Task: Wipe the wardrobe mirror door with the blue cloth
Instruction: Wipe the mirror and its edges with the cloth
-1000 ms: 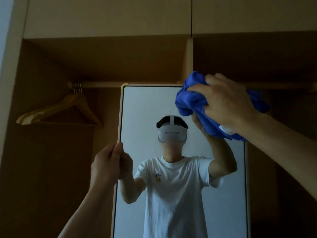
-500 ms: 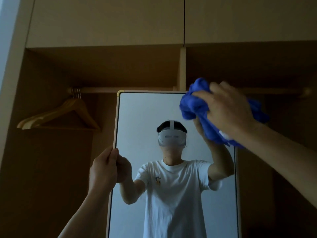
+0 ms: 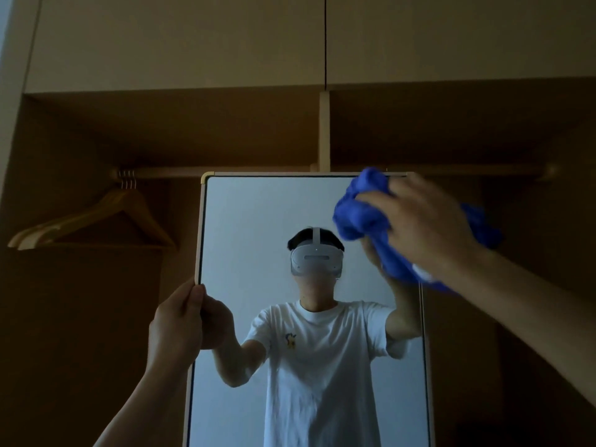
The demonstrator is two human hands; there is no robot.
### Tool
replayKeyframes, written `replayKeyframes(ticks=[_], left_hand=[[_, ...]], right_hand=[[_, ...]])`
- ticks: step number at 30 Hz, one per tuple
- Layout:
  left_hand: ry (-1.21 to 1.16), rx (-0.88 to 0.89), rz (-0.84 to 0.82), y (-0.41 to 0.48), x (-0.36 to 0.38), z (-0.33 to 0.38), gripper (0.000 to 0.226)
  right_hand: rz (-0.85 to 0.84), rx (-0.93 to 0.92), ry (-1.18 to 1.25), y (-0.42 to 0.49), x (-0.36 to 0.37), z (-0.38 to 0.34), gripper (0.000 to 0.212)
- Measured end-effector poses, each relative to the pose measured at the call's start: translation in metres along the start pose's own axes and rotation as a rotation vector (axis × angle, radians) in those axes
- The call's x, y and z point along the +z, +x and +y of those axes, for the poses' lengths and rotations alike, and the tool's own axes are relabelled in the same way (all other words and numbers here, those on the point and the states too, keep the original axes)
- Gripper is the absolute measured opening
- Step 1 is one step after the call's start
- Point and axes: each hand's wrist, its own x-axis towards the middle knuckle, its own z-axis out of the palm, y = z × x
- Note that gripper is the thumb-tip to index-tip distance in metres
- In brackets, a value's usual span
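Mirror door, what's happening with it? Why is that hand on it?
A person is wiping the mirror door. Their right hand grips a bunched blue cloth against the glass near the top right corner. Their left hand holds the door's left edge. Wooden hangers hang inside the wardrobe on the left.

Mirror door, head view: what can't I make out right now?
Head view only.
Top right corner of the mirror door: hidden behind the blue cloth and right hand.
Its lower part: cut off by the picture's bottom edge.
Smears on the glass: too dim to tell.
Fingers of the left hand behind the door's edge: hidden by the hand itself.
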Motion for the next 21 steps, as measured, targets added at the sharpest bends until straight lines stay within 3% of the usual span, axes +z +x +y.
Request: replayKeyframes(ticks=[4, 12, 21], left_hand=[[0.010, -0.013, -0.003, 0.001, -0.001, 0.000, 0.023], [-0.005, -0.007, 0.008, -0.002, 0.002, -0.004, 0.023], [-0.001, 0.016, -0.001, -0.001, 0.000, -0.007, 0.024]], right_hand=[[-0.015, 0.099, 0.023, 0.012, -0.005, 0.022, 0.056], [-0.142, -0.109, 0.115, -0.069, 0.001, -0.004, 0.066], [-0.010, 0.113, 0.034, 0.013, -0.009, 0.047, 0.051]])
